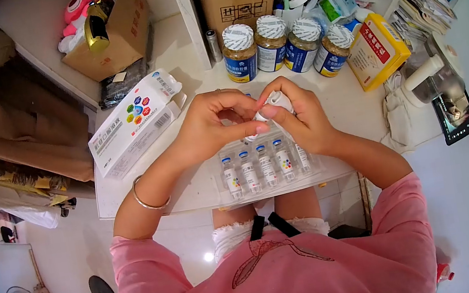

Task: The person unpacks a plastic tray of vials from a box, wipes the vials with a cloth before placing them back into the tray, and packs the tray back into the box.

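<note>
A small white object, perhaps rolled or folded, sits between my two hands above the vial tray; its kind is hard to make out. My right hand is closed around it, thumb in front. At its left end, the thumb and forefinger of my left hand pinch in, the other fingers curled behind. Just below lies a clear plastic tray holding several glass vials with blue caps and white labels. Part of the tray is hidden under my hands. An opened white carton lies to the left.
Several lidded jars stand in a row at the back, beside a yellow box. A cardboard box is at the back left. On the right are a phone and a beige cloth. The table's front edge is near my body.
</note>
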A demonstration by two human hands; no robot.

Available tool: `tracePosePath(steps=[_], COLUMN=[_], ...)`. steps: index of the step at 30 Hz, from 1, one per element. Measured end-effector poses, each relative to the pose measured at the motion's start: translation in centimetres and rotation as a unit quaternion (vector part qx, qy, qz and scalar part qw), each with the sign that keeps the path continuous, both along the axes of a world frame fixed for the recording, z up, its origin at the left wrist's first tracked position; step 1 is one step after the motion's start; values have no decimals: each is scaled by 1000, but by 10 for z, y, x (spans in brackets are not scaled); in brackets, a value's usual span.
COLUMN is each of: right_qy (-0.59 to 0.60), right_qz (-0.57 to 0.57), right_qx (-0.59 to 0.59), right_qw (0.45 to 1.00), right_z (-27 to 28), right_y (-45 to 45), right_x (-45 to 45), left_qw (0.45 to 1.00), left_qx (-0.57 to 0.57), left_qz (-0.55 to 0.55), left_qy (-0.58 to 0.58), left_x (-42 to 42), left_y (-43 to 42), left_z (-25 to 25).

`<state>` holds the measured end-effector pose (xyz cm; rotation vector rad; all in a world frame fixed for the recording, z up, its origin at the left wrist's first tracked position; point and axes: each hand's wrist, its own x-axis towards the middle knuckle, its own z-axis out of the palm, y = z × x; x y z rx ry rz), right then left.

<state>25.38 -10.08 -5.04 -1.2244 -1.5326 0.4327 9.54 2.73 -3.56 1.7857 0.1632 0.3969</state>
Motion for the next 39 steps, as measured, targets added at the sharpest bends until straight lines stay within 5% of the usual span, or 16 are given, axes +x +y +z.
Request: tracePosePath(steps=[6, 11, 16, 19, 22, 27, 30, 33, 36, 39], right_qy=[108, 312, 214, 205, 219, 85, 78, 68, 58, 42], right_qz=[32, 158, 130, 27, -65, -64, -42, -39, -41, -38], right_qx=[-112, -239, -152, -92, -83, -86, -112, -98, -124, -120], right_qw=[987, 906, 956, 974, 970, 991, 990, 992, 990, 991], right_z=[-12, 0, -2, -13, -16, -37, -32, -35, -34, -31], right_y=[4, 3, 6, 18, 27, 34, 31, 32, 31, 30], right_x=[5, 11, 9, 22, 32, 40, 39, 40, 39, 37], left_qw=[1000, 998, 997, 986, 994, 936, 902, 883, 931, 920], left_qx=[10, 58, 5, -160, -91, 217, 360, 419, 327, 358], left_qz=[-2, -11, -82, -44, 47, 155, 136, 132, 114, 69], left_qy=[0, -4, 11, -17, 43, 231, 195, 163, 119, 142], left_x=[0, -2, -3, -3, -9, -9, -11, -12, -15, -16], left_y=[0, 3, 3, 4, 25, 41, 42, 43, 46, 55], left_z=[-9, -1, -4, 1, 14, -4, -7, -12, -8, -9])
